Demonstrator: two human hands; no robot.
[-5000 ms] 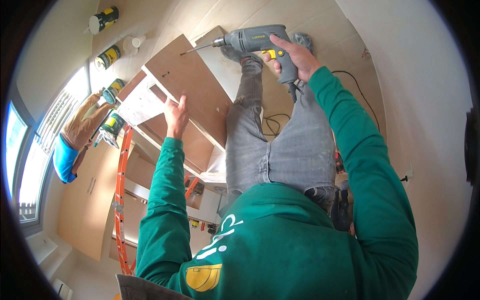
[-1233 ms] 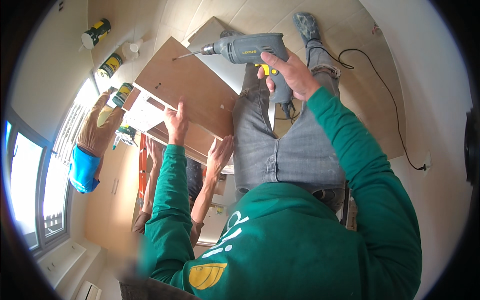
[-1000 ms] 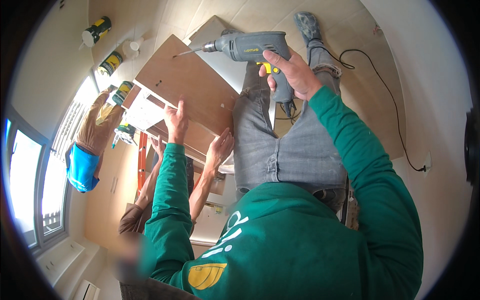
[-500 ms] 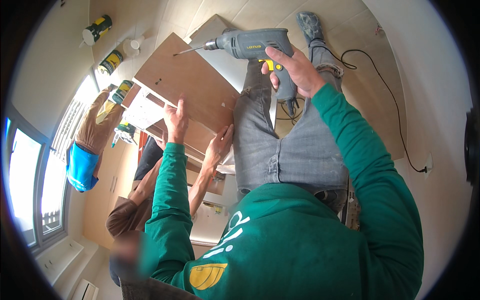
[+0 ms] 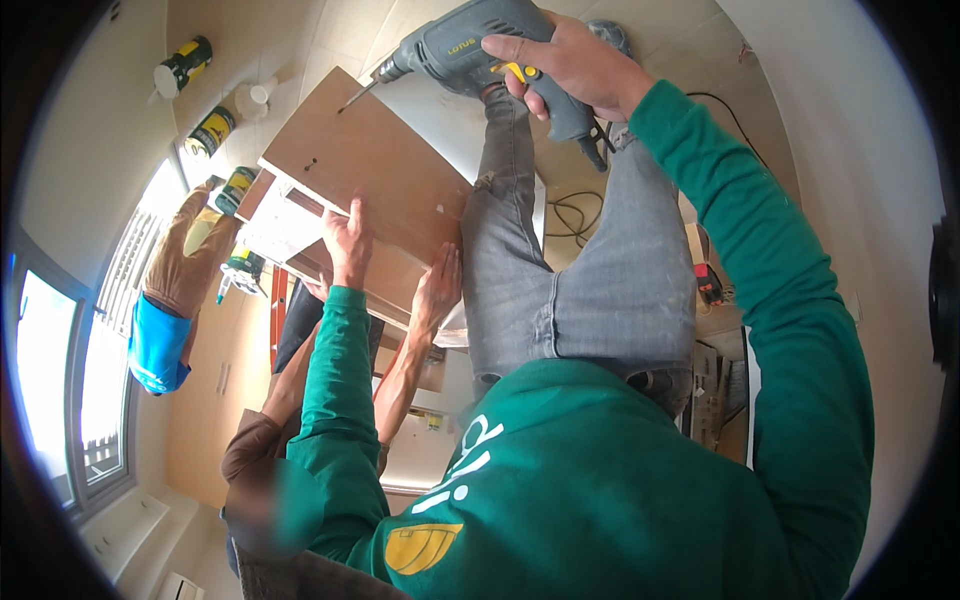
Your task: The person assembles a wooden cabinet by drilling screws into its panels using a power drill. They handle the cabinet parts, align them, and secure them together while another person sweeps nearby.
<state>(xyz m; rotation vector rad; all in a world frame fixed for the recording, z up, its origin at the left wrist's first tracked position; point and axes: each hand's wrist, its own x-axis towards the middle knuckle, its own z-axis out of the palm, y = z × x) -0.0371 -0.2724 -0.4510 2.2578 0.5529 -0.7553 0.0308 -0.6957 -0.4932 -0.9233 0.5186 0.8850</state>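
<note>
My right hand (image 5: 590,70) is closed round the handle of a grey power drill (image 5: 455,52) with a yellow trigger. Its long thin bit (image 5: 357,96) slants down to the far part of a brown wooden panel (image 5: 385,160), with the tip at or just above the surface. My left hand (image 5: 347,243) grips the panel's near-left edge; its thumb lies on top and some fingers are hidden. Dark holes (image 5: 311,164) show in the panel, which forms the top of a box-like wooden piece. A co-worker's hand (image 5: 438,285) presses flat on its near end.
The co-worker (image 5: 250,445) is at my left; another person in blue (image 5: 160,340) is farther left. Several dark tubs (image 5: 210,130) stand along the left side. A black cable (image 5: 575,222) coils on the floor beyond my legs. Boxes (image 5: 706,390) and a red-black item (image 5: 709,284) lie right.
My right hand has raised the drill's body up and slightly left, so the bit slants more steeply to the panel. My left hand keeps its hold.
</note>
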